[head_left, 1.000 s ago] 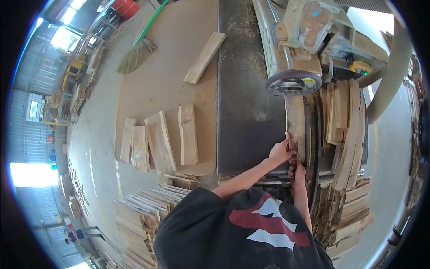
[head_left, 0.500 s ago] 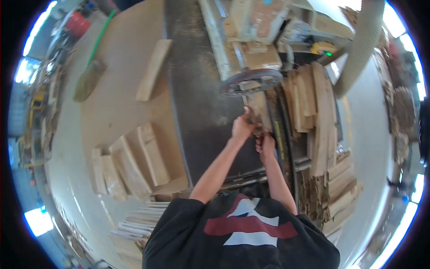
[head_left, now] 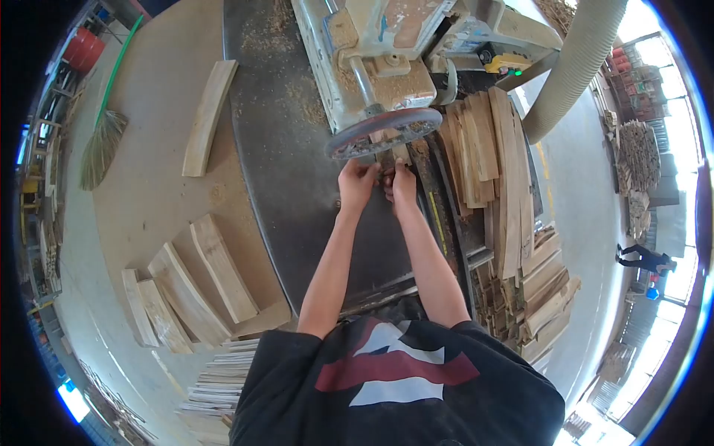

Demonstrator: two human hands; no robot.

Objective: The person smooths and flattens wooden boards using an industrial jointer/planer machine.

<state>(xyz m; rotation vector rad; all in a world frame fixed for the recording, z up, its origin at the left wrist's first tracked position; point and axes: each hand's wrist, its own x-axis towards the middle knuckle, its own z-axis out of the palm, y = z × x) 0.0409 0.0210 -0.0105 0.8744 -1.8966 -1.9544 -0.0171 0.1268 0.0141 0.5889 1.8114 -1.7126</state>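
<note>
Both of my hands are at the near end of a wooden board (head_left: 386, 159), which lies on the dark machine table (head_left: 286, 215) and runs away from me beneath a handwheel (head_left: 383, 132). My left hand (head_left: 358, 186) has its fingers closed at the board's left side. On the other side my right hand (head_left: 402, 183) grips the board's end, thumb on top and fingers curled. The far part of the board is hidden under the wheel and machine body (head_left: 394, 82).
Several boards (head_left: 223, 267) lie on the brown side table to the left, with a single board (head_left: 210, 119) farther off. Stacked planks (head_left: 509, 178) stand at the right near a ribbed hose (head_left: 576, 74). A green-handled broom (head_left: 104, 152) is at far left; a person (head_left: 645, 258) is at far right.
My hands have moved forward with the board, and less of it shows before the handwheel. The head view has shifted, bringing a person into sight at the right.
</note>
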